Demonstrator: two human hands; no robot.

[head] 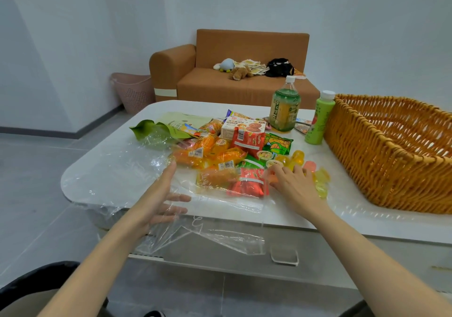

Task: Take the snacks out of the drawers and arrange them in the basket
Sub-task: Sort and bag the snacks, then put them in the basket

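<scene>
A heap of snacks lies on the white table (102,170): orange packets (195,154), red packets (247,143), a green packet (278,146), a biscuit box (242,127) and yellow jelly cups (320,179). A large clear plastic bag (137,170) is spread over the table's left part and hangs over its front edge. My left hand (161,201) is open, palm turned inward, with the plastic film by its fingers. My right hand (293,182) lies spread, fingers straight, over the jelly cups and a red packet (247,184). The woven wicker basket (367,150) stands at the right, its visible inside bare.
Two green drink bottles (285,106) (319,118) stand between the snacks and the basket. A green bag (168,124) lies at the back left of the table. A drawer front with a handle (283,255) shows under the tabletop. An orange sofa (234,72) and pink bin (133,91) stand behind.
</scene>
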